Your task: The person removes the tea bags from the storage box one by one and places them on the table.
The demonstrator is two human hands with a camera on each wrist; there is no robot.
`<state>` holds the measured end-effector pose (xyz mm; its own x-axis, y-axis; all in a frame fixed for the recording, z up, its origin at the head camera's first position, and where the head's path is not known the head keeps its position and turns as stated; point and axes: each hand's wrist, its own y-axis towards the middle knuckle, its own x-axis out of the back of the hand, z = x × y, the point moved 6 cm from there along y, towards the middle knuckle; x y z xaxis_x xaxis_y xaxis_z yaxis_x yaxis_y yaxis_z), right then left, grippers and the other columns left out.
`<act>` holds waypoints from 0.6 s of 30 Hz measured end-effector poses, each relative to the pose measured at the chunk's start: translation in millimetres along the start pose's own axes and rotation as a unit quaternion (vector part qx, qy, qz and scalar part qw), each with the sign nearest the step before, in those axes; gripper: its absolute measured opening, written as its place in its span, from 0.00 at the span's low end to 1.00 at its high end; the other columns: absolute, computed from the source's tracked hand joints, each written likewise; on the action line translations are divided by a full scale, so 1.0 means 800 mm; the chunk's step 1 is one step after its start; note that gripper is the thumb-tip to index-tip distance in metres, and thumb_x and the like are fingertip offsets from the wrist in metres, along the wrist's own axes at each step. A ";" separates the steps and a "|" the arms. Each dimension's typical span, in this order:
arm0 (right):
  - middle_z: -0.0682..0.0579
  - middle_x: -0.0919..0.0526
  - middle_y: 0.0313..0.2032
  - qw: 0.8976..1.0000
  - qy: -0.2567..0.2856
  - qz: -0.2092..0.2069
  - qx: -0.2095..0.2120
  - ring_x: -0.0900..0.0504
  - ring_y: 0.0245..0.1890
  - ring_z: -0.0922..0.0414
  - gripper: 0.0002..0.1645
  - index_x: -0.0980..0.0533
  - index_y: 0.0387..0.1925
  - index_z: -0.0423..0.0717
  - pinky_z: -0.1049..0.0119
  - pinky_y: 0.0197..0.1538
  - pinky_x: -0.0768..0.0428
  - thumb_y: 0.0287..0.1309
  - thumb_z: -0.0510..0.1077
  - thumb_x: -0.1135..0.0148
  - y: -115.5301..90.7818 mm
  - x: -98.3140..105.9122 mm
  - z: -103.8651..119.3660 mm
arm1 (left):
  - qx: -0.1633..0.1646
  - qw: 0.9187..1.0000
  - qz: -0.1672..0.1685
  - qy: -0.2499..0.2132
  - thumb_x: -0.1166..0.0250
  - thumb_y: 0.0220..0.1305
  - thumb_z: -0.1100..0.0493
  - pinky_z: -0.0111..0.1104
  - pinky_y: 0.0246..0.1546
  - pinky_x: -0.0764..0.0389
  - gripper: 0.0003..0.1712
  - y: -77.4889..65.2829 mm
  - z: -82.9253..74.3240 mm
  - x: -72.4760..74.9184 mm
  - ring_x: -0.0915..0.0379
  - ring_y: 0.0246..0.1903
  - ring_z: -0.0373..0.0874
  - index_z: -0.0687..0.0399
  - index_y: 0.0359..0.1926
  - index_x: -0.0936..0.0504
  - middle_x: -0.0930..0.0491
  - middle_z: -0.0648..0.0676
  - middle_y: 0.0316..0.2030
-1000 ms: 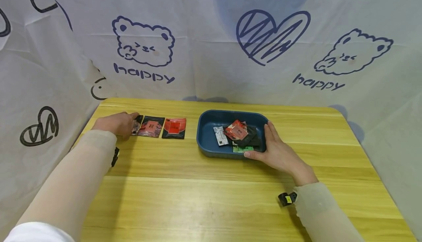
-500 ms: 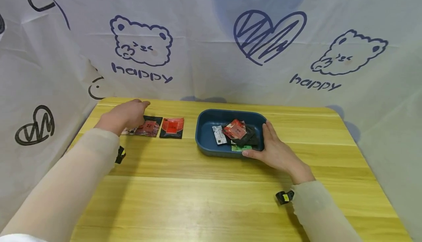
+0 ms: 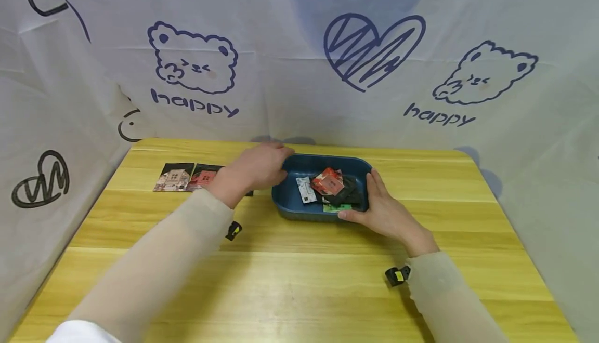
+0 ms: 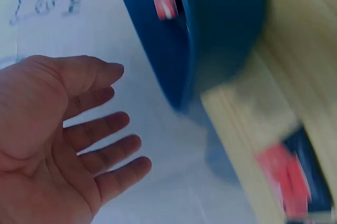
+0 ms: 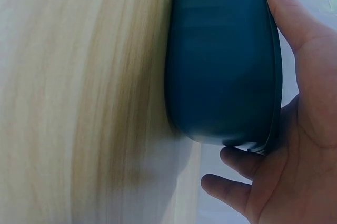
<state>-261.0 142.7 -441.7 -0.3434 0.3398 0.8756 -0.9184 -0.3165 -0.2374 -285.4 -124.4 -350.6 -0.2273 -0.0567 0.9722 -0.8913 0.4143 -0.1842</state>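
A dark blue rectangular box [image 3: 299,212] sits on the table with several small sachets inside: a white one [image 3: 306,190], a red one [image 3: 329,181], a green edge [image 3: 337,208] and dark ones. My right hand [image 3: 390,213] holds its right end, thumb at the near rim and fingers along the end wall. My left hand [image 3: 259,165] hovers at the box's left end, holding nothing; in the left wrist view its fingers are spread loosely. Left of it lie a black sachet with a beige label [image 3: 175,177] and one with a pink label [image 3: 204,177]; a third is mostly hidden behind the wrist.
The light wooden table [image 3: 290,280] extends in front of the box. A white cloth [image 3: 281,73] with drawn bears and hearts hangs behind it and at both sides. Black wrist devices [image 3: 397,276] sit under both forearms.
My left hand has left the row of sachets and moved right to the box's left end, uncovering the leftmost sachet. The right hand stays on the box. The view shifts slightly.
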 end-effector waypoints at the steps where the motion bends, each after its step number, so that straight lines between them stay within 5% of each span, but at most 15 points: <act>1: 0.41 0.74 0.84 1.000 0.001 -0.001 0.001 0.46 0.80 0.30 0.84 0.67 0.84 0.36 0.35 0.75 0.34 0.53 0.88 0.42 0.000 0.000 0.000 | -0.001 1.000 0.005 0.000 0.37 0.75 0.55 0.50 0.75 0.30 0.34 0.006 -0.010 -0.004 0.35 0.75 0.58 0.55 0.78 0.31 0.32 0.60 0.76; 9: 0.39 0.72 0.85 1.000 0.006 -0.005 0.008 0.42 0.78 0.30 0.83 0.66 0.84 0.35 0.36 0.73 0.30 0.55 0.87 0.42 -0.001 0.000 0.002 | 0.007 0.999 0.044 0.018 0.40 0.79 0.41 0.48 0.71 0.25 0.39 0.045 -0.075 -0.038 0.31 0.72 0.57 0.57 0.80 0.35 0.32 0.61 0.76; 18: 0.38 0.73 0.84 1.000 0.010 -0.003 0.012 0.43 0.79 0.30 0.82 0.67 0.83 0.34 0.36 0.73 0.31 0.57 0.86 0.43 -0.002 0.000 0.000 | 0.052 0.996 0.064 0.018 0.41 0.78 0.36 0.49 0.69 0.23 0.43 0.073 -0.106 -0.058 0.30 0.70 0.58 0.52 0.82 0.41 0.33 0.61 0.74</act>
<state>-259.4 142.9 -441.5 -0.3416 0.3593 0.8684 -0.9157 -0.3352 -0.2215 -293.8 -20.5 -394.1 -0.3292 0.0230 0.9440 -0.8924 0.3191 -0.3190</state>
